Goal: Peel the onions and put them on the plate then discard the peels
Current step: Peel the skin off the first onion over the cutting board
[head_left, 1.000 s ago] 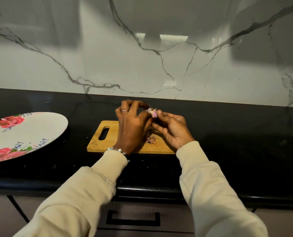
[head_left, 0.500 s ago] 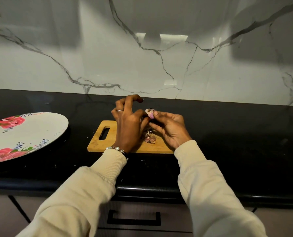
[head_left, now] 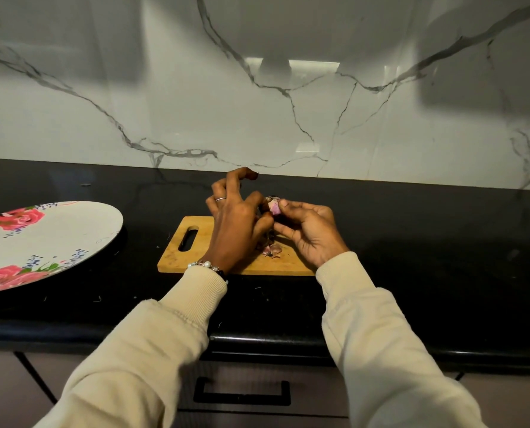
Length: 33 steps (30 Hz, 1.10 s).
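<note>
Onion (head_left: 273,207) is held above the cutting board (head_left: 195,261), pinched by the right hand (head_left: 311,233); its skin is nipped by thumb and forefinger of the left hand (head_left: 235,225). Peels (head_left: 271,250) are scattered on the board; plate (head_left: 72,239) well left.

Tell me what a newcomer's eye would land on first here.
First the two hands meeting mid-counter: the right hand holds a small pinkish onion while the left hand picks at its skin, above a wooden cutting board scattered with peels. Next, the rose-patterned plate at far left.
</note>
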Each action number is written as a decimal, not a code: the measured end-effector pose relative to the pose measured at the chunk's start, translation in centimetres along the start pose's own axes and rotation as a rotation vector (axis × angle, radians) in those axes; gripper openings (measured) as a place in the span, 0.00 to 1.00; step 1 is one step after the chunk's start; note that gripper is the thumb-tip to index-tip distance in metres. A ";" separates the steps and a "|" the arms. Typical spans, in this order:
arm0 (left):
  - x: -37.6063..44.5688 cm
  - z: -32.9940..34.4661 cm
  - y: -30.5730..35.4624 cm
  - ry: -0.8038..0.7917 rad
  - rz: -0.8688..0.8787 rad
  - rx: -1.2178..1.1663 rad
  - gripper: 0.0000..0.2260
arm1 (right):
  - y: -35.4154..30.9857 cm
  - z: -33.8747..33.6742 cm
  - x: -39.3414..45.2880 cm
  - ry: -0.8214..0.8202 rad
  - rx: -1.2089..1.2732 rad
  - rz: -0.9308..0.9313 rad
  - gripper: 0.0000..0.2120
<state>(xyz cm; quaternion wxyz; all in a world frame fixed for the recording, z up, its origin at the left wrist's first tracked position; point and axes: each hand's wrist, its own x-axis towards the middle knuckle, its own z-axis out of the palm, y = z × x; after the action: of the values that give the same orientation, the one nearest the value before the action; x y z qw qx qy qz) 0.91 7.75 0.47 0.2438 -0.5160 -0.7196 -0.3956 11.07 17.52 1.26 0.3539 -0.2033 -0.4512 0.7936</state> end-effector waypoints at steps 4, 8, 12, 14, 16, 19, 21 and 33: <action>0.0 -0.1 0.0 -0.017 0.008 -0.003 0.06 | -0.1 0.0 -0.1 -0.003 0.016 0.016 0.08; 0.0 -0.2 0.1 -0.025 0.034 -0.015 0.06 | -0.3 0.0 -0.1 0.025 0.084 0.031 0.07; 0.0 -0.2 -0.2 -0.014 0.000 -0.039 0.06 | -0.9 -0.2 -0.1 0.073 0.264 0.029 0.03; 0.1 -0.2 -0.4 0.000 -0.031 -0.031 0.05 | -1.1 -0.2 -0.1 0.078 0.267 0.025 0.03; 0.2 -0.2 -0.6 0.021 -0.058 0.005 0.06 | -1.1 -0.2 -0.2 0.070 0.265 0.025 0.03; 0.2 -0.3 -0.7 0.056 -0.086 0.065 0.07 | -1.0 -0.1 -0.2 0.055 0.263 0.024 0.03; 0.1 -0.4 -0.6 0.068 -0.072 0.081 0.09 | -0.9 -0.1 -0.2 0.030 0.233 0.026 0.03; 0.0 -0.3 -0.2 -0.002 -0.128 0.093 0.15 | -0.2 -0.2 0.0 -0.046 -0.002 -0.001 0.11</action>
<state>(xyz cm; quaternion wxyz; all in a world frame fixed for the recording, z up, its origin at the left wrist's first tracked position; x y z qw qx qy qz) 0.70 7.47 0.52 0.2412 -0.4572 -0.7690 -0.3760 11.27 17.69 1.33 0.3435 -0.1852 -0.4601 0.7975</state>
